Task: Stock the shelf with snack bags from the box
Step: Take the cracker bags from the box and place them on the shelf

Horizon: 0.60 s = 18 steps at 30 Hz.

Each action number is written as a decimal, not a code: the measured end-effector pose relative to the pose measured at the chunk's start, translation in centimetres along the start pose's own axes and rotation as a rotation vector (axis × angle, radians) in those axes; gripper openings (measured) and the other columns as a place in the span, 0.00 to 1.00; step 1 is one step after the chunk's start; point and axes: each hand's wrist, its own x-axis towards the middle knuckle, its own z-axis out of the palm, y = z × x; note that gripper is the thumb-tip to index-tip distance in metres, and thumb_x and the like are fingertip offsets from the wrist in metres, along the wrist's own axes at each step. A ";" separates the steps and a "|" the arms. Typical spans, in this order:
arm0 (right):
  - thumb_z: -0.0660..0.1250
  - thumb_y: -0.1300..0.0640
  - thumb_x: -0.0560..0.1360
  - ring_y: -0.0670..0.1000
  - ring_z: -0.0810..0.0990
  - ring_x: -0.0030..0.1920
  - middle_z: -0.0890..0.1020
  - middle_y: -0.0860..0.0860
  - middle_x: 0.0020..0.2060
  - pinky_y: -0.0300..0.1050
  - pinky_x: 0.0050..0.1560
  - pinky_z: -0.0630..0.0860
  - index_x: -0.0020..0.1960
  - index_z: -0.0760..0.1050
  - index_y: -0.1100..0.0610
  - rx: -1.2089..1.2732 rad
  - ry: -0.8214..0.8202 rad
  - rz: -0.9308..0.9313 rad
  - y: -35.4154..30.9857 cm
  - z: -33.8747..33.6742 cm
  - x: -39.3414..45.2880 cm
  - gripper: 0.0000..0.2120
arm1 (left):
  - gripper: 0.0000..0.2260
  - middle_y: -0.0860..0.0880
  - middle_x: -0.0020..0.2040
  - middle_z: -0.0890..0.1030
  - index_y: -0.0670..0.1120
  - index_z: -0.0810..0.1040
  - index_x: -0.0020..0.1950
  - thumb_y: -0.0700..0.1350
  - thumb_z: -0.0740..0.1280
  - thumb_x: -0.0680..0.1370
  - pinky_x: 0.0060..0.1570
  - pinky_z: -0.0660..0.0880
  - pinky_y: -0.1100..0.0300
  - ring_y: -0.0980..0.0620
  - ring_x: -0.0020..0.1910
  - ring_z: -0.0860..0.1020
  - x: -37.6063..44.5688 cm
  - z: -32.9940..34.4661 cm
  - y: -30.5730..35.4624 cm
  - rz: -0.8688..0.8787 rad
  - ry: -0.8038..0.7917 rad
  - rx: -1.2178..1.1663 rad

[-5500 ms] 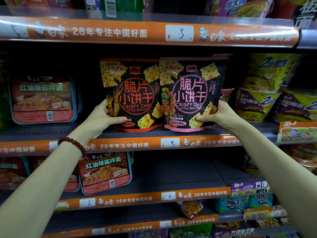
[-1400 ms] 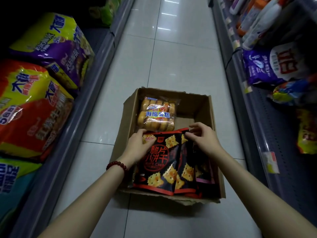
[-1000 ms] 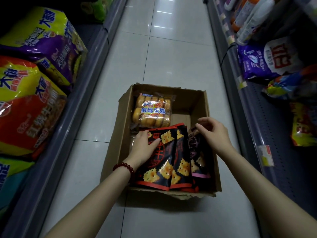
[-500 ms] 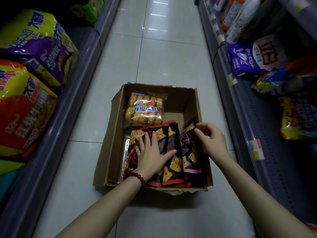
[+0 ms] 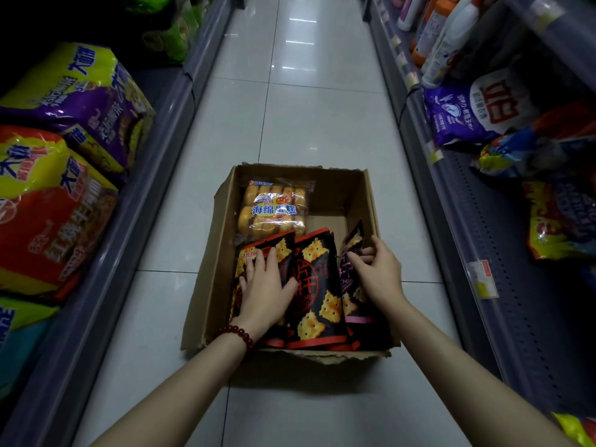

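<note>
Reaching into box [image 5: 361, 201]: my left hand [image 5: 264, 285] flat on one cracker bag [image 5: 277, 250], right hand [image 5: 380, 272] pinching pink-trimmed bag [image 5: 350, 279]; risk, thin pinch slips and neighbouring bags drag out.

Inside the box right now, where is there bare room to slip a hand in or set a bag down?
Bare cardboard floor shows in the far right corner, bordered by the sponge cake pack, the box's right wall and the pink-trimmed bag. The near half is crowded: red-trimmed biscuit bags overlap, with the left hand and right hand on them.
</note>
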 end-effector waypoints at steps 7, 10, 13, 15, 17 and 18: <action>0.67 0.56 0.76 0.53 0.73 0.63 0.73 0.55 0.64 0.41 0.57 0.68 0.70 0.66 0.56 -0.015 0.011 -0.023 -0.3 1.6 -0.8 0.24 | 0.24 0.47 0.79 0.50 0.52 0.47 0.78 0.51 0.49 0.83 0.73 0.47 0.37 0.43 0.77 0.47 -1.2 -0.9 -1.3 -0.013 0.059 -0.103; 0.67 0.58 0.76 0.54 0.74 0.64 0.76 0.53 0.62 0.47 0.58 0.72 0.70 0.64 0.51 0.064 0.006 0.014 0.0 1.9 -1.0 0.25 | 0.25 0.47 0.79 0.52 0.54 0.47 0.78 0.55 0.50 0.82 0.73 0.51 0.37 0.43 0.77 0.49 -1.4 -1.0 -2.0 -0.006 0.067 -0.121; 0.65 0.59 0.77 0.55 0.73 0.66 0.73 0.53 0.67 0.49 0.59 0.72 0.74 0.58 0.49 0.091 -0.010 0.027 -0.1 2.1 -1.1 0.29 | 0.32 0.49 0.79 0.50 0.54 0.45 0.78 0.58 0.57 0.79 0.72 0.53 0.36 0.42 0.77 0.48 -1.5 -1.5 -2.0 -0.018 0.030 -0.137; 0.64 0.60 0.78 0.56 0.72 0.67 0.71 0.54 0.69 0.50 0.62 0.71 0.76 0.53 0.47 0.071 -0.021 0.044 -0.2 2.2 -1.1 0.32 | 0.37 0.49 0.79 0.50 0.54 0.45 0.78 0.58 0.63 0.77 0.71 0.55 0.34 0.41 0.77 0.48 -1.6 -1.7 -1.9 -0.039 0.014 -0.124; 0.62 0.62 0.79 0.56 0.73 0.66 0.71 0.56 0.69 0.48 0.60 0.72 0.77 0.52 0.48 0.047 -0.010 0.074 -0.2 2.2 -1.1 0.32 | 0.39 0.48 0.78 0.53 0.55 0.46 0.77 0.57 0.66 0.75 0.69 0.58 0.33 0.39 0.76 0.52 -1.5 -1.8 -2.1 -0.064 0.014 -0.118; 0.61 0.64 0.79 0.56 0.74 0.65 0.72 0.56 0.68 0.46 0.59 0.72 0.77 0.54 0.48 0.033 -0.003 0.085 -0.2 2.2 -1.0 0.31 | 0.38 0.46 0.78 0.55 0.56 0.46 0.77 0.56 0.67 0.75 0.68 0.61 0.33 0.38 0.75 0.55 -1.5 -1.8 -2.2 -0.080 0.014 -0.120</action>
